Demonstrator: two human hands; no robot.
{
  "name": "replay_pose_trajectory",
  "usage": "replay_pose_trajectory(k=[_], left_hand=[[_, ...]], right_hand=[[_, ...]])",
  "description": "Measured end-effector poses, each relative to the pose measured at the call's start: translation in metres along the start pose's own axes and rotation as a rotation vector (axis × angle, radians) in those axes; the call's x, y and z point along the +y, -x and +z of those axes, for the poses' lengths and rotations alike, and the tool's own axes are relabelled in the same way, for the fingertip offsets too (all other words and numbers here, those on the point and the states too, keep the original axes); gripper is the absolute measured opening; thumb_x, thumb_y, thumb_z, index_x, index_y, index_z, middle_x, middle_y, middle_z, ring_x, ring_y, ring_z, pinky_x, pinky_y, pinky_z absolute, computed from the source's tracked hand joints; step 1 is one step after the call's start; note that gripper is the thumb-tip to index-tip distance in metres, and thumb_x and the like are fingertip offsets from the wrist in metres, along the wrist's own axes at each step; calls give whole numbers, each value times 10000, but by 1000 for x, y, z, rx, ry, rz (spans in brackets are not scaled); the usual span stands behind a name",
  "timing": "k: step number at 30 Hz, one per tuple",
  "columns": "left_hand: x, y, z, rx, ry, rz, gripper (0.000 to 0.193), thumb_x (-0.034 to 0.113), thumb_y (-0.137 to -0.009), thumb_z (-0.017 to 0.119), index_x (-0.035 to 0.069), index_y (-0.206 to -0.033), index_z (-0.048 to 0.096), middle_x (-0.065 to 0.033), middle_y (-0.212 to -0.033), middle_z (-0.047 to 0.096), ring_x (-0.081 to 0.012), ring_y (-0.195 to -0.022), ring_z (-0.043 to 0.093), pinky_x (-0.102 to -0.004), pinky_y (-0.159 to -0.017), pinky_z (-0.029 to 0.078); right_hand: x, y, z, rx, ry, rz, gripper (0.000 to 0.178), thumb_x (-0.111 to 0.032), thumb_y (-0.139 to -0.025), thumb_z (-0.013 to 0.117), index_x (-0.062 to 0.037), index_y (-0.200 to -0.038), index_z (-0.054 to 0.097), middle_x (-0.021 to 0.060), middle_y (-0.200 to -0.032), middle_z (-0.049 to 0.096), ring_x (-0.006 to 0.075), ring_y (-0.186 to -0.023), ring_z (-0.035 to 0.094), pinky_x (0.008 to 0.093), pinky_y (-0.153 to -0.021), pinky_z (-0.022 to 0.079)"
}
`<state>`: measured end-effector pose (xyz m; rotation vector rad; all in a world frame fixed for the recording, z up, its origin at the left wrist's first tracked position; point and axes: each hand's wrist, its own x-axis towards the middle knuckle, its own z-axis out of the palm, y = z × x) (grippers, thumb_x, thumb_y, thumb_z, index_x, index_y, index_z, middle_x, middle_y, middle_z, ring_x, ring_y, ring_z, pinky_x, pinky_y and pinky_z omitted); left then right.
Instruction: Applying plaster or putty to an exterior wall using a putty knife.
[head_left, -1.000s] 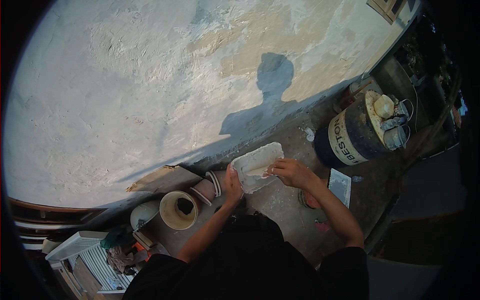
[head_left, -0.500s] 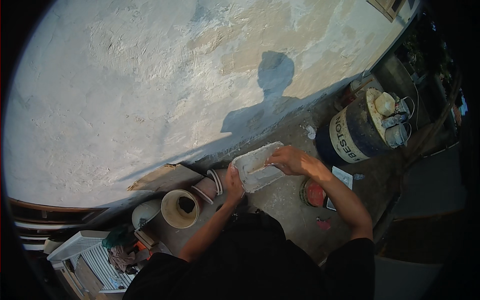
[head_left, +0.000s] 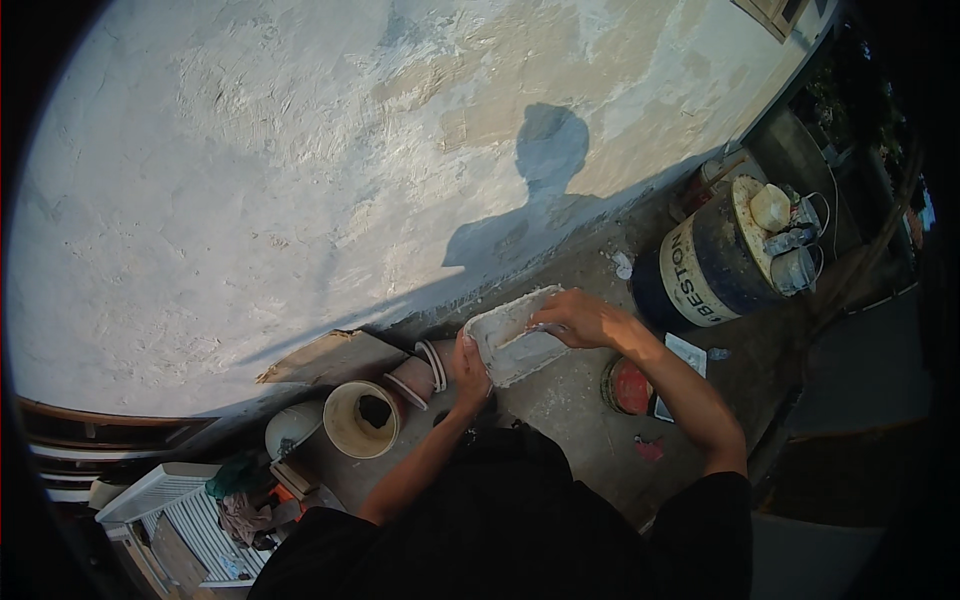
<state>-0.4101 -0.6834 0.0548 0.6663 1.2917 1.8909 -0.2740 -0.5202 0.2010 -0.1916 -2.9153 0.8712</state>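
My left hand (head_left: 470, 368) grips the left end of a shallow, off-white rectangular tray (head_left: 528, 360). Pale plaster-like paste coats the tray's inside and rim. It is tilted, in front of my body and above the floor. My right hand (head_left: 580, 318) reaches over the tray's right side with its fingers bent together and pointing into it. A thin edge shows under these fingers, but what they hold is too hidden to name. Beyond the tray stands a white wall (head_left: 300, 180) with rough beige patches and my shadow on it.
At right stands a large dark blue drum (head_left: 705, 270) with small containers on top. A red-topped can (head_left: 630, 386) sits below it. To the left are a cream bucket (head_left: 345, 440), stacked pots (head_left: 410, 380) and a leaning board (head_left: 335, 357). A white slatted piece (head_left: 185, 510) lies lower left.
Almost nothing differs. My right hand has shifted very slightly over the tray; the left keeps its hold on the tray's end.
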Motion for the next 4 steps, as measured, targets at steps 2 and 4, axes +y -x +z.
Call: replay_pose_trajectory(k=[2,4], left_hand=[[1,-1,1,33,38,19,428,320,-1035,276,-26,-1162,494,-104,-1073,559,-168,-1002,524,-299,-900,415],[-4,-6,1,35,94,19,436,342,-1032,284,-14,-1175,490,-107,-1073,557,-169,-1002,523,-299,-899,415]], right_hand=[[-5,-1,-1,-25,37,-35,232,-35,-744,676,-76,-972,659,138,-851,650,340,-797,622,410,-690,497],[-4,1,-1,-9,65,-26,257,-49,-745,682,-87,-998,658,138,-857,653,340,-799,625,415,-693,501]])
